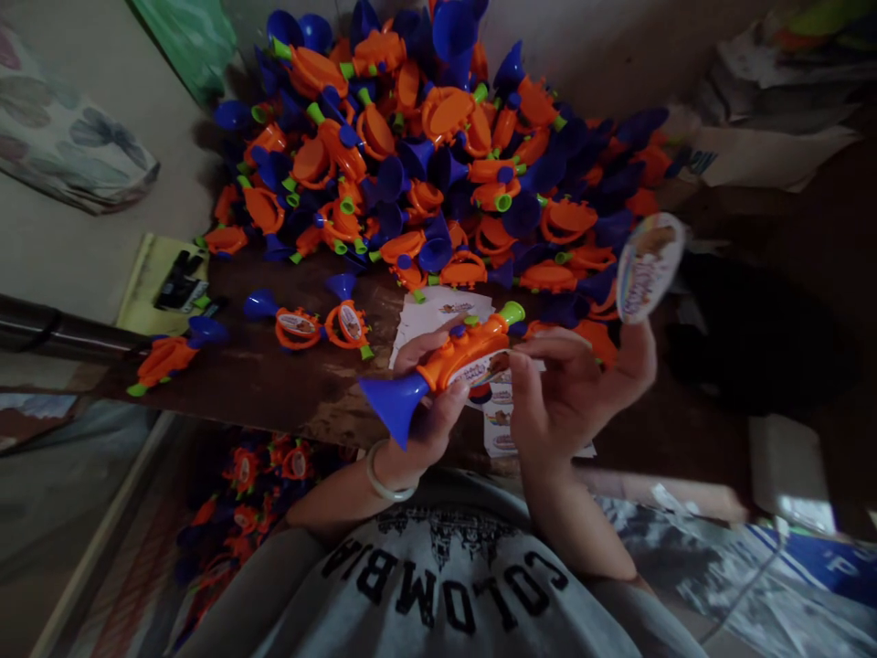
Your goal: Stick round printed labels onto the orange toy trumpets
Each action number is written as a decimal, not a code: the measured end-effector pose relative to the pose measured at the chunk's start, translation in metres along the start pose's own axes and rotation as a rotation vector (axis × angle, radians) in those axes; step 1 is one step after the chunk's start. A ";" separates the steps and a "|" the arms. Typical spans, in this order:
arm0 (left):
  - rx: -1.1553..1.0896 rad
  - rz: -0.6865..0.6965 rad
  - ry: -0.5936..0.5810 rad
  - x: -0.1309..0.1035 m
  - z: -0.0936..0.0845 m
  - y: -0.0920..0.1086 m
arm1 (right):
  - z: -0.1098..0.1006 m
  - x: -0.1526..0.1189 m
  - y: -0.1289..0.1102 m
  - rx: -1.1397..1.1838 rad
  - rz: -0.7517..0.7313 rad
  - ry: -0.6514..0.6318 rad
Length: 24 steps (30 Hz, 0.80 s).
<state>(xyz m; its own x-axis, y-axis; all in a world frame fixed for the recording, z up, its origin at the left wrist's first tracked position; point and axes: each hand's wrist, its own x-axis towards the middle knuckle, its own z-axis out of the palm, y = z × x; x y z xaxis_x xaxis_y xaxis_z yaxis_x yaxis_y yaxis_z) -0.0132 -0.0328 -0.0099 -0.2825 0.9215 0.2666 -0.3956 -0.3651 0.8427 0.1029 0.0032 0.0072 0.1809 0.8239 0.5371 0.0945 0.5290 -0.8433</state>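
In my left hand (438,416) is an orange toy trumpet (470,347) with a blue bell and a lime-green mouthpiece, its fingers wrapped round the body near the bell. An oval printed sticker (480,369) lies against the trumpet's side. My right hand (565,388) pinches the right end of that sticker between thumb and forefinger. A second oval sticker (650,265) clings to a raised fingertip of the same hand. Under both hands are white sticker sheets (502,420), partly hidden.
A large heap of toy trumpets (425,155) covers the back of the dark table (288,388). Two stickered trumpets (298,326) lie to the left, another trumpet (166,361) further left. More stickered trumpets (245,471) sit below the table edge. Papers (767,151) are stacked at right.
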 end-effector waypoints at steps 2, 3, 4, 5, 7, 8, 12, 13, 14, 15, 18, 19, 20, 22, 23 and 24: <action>0.015 0.007 -0.019 0.000 0.000 0.000 | 0.001 0.007 -0.003 0.006 -0.079 0.060; 0.024 0.005 -0.024 0.000 -0.001 0.000 | 0.001 0.009 -0.004 0.010 -0.097 0.066; 0.035 0.006 -0.028 0.001 -0.001 0.000 | 0.001 0.010 -0.004 0.013 -0.092 0.051; 0.042 0.011 -0.033 0.001 -0.001 0.000 | 0.001 0.011 -0.004 0.013 -0.079 0.042; 0.046 0.027 -0.045 0.001 -0.002 -0.002 | 0.000 0.011 -0.003 0.012 -0.059 0.038; 0.045 0.032 -0.049 0.001 -0.002 -0.002 | 0.000 0.011 -0.003 0.014 -0.054 0.040; 0.056 0.033 -0.064 0.001 -0.003 -0.003 | 0.001 0.009 -0.007 0.025 -0.028 0.045; 0.058 0.037 -0.072 0.001 -0.003 -0.002 | 0.001 0.009 -0.008 0.025 -0.026 0.043; 0.053 0.044 -0.083 0.001 -0.003 -0.002 | 0.001 0.009 -0.009 0.021 -0.027 0.040; 0.046 0.053 -0.092 0.001 -0.003 -0.002 | 0.001 0.009 -0.009 0.014 -0.037 0.037; 0.048 0.059 -0.097 0.001 -0.003 0.000 | -0.001 0.011 -0.004 -0.054 -0.090 0.043; 0.059 0.047 -0.084 0.001 -0.004 0.000 | -0.002 0.012 -0.001 -0.085 -0.105 0.071; 0.067 0.024 -0.065 0.001 -0.004 0.000 | -0.003 0.014 0.002 -0.110 -0.111 0.112; 0.057 -0.031 -0.020 0.002 -0.005 0.001 | -0.005 0.016 0.008 -0.103 -0.094 0.180; 0.046 -0.053 -0.004 0.003 -0.006 0.001 | -0.004 0.016 0.010 -0.061 -0.070 0.159; 0.036 -0.071 0.003 0.003 -0.006 0.000 | -0.003 0.015 0.011 0.000 -0.033 0.087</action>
<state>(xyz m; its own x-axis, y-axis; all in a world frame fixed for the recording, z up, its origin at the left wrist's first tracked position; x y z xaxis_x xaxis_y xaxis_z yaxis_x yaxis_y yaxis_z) -0.0194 -0.0310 -0.0119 -0.2575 0.9444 0.2042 -0.3829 -0.2938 0.8758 0.1097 0.0206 0.0057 0.2624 0.7850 0.5612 0.1019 0.5558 -0.8251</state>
